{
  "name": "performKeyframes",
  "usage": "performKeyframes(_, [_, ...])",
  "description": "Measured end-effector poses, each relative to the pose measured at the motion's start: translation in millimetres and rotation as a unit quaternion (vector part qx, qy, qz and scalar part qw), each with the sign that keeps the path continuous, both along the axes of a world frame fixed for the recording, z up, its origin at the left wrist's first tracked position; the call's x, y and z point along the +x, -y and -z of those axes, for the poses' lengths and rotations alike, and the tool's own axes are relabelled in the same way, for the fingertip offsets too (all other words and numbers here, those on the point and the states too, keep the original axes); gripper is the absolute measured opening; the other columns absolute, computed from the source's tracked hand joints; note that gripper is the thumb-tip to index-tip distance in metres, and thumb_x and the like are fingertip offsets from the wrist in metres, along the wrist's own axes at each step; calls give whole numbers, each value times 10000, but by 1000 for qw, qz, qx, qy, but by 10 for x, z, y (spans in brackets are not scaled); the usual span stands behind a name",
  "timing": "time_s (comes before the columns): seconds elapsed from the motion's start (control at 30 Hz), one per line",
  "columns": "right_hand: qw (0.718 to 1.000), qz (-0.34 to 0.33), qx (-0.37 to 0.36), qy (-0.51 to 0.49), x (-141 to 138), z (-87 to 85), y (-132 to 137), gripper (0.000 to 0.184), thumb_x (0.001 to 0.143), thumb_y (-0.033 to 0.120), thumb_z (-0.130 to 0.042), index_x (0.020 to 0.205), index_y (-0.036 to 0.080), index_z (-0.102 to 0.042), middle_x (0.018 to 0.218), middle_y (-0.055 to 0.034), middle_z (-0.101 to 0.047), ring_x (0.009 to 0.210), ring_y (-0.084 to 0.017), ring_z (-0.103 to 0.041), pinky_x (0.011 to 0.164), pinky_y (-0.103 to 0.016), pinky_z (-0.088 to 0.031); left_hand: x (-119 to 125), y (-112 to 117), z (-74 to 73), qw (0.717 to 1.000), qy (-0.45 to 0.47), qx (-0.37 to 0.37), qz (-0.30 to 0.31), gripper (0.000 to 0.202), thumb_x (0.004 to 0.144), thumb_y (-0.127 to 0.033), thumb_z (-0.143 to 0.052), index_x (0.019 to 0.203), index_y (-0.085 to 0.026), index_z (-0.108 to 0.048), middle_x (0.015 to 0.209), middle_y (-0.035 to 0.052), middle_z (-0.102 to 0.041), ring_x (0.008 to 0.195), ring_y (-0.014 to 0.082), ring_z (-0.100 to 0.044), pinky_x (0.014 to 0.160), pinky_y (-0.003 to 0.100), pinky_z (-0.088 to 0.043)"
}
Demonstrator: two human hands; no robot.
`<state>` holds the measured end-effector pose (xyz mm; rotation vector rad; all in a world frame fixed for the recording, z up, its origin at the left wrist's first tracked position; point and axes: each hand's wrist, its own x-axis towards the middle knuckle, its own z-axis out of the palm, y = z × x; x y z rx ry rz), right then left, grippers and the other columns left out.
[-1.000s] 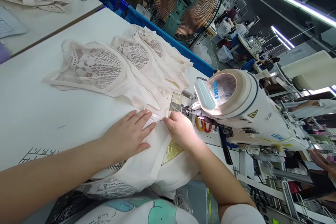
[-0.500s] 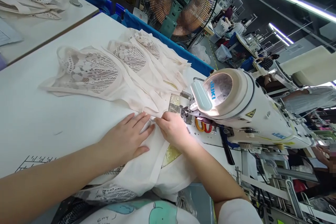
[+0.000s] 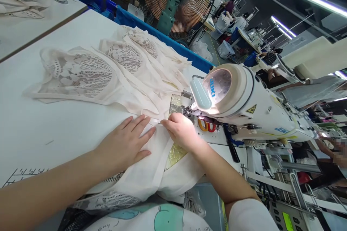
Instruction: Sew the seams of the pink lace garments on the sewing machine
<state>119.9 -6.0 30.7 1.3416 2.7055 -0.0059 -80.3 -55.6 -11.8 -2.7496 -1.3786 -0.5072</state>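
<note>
My left hand (image 3: 126, 142) lies flat with its fingers apart on a cream fabric piece (image 3: 148, 168), fingertips at its folded edge. Just right of it, my right hand (image 3: 182, 131) pinches that same edge between thumb and fingers, in front of the sewing machine's needle area (image 3: 187, 111). The fabric hangs over the table's front edge toward my lap, with a lace part (image 3: 116, 200) at its lower end. Beyond my hands lie several cream lace garment pieces (image 3: 84, 75), overlapping one another. My right hand hides part of the pinched edge.
The white sewing machine (image 3: 233, 90) stands at the right, its lamp lit. Orange and red rings (image 3: 202, 125) lie on its bed. Behind the table (image 3: 24, 122) is a large fan (image 3: 180, 3). A thread stand and metal bars (image 3: 287, 187) occupy the lower right.
The whole view has shifted slightly, so the table and machine sit further left. My fingertips are a little further apart along the fabric edge; both hands otherwise keep their pose.
</note>
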Motion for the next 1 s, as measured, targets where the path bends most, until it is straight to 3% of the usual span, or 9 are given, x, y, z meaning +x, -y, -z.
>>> performKeyframes(0.17, [1000, -20, -10, 6, -38, 38, -35, 217, 902, 169, -465, 969, 196, -669, 792, -39, -540, 691, -171, -429, 520, -268, -198, 8, 3, 1, 1000, -1, 12, 4, 499, 776, -465, -695, 1191, -190, -655, 1320, 179, -569, 1231, 337, -516, 1033, 449, -383])
performKeyframes(0.37, [999, -40, -2, 13, 131, 49, -73, 244, 911, 132, -433, 935, 167, -673, 767, -49, -531, 689, -177, -403, 536, -279, -195, 3, -10, 35, 1000, 2, -2, 5, 496, 800, -481, -659, 1207, -197, -645, 1352, 172, -542, 1256, 329, -495, 1053, 448, -367])
performKeyframes(0.57, [999, -49, 24, 1, 311, -6, -53, 206, 857, 73, -472, 799, 147, -655, 702, -29, -451, 653, -165, -338, 540, -285, -178, -9, -13, 29, 1000, 8, -3, 6, 443, 879, -483, -529, 1185, -191, -660, 1337, 171, -557, 1249, 329, -502, 1041, 457, -384])
performKeyframes(0.7, [998, -35, 47, -23, 374, -2, -26, 244, 902, 104, -421, 876, 148, -659, 713, -26, -432, 666, -168, -341, 549, -275, -198, -14, -12, 36, 1000, 22, 10, 6, 501, 943, -491, -349, 1160, -180, -676, 1308, 179, -579, 1230, 323, -521, 1027, 461, -398])
performKeyframes(0.83, [997, -41, 47, -40, 302, 53, -41, 254, 905, 100, -435, 945, 166, -677, 743, -34, -477, 686, -166, -376, 565, -264, -239, -10, -19, 73, 999, 36, 14, 7, 653, 961, -522, -159, 1149, -175, -680, 1299, 178, -586, 1223, 318, -526, 1029, 470, -392])
performKeyframes(1.0, [997, -49, 30, -44, 141, 100, -95, 204, 919, 164, -491, 937, 188, -693, 772, -39, -529, 700, -167, -422, 541, -264, -225, -5, -31, 102, 999, 37, 18, 9, 702, 949, -562, -121, 1159, -176, -668, 1317, 175, -572, 1237, 320, -514, 1029, 474, -393])
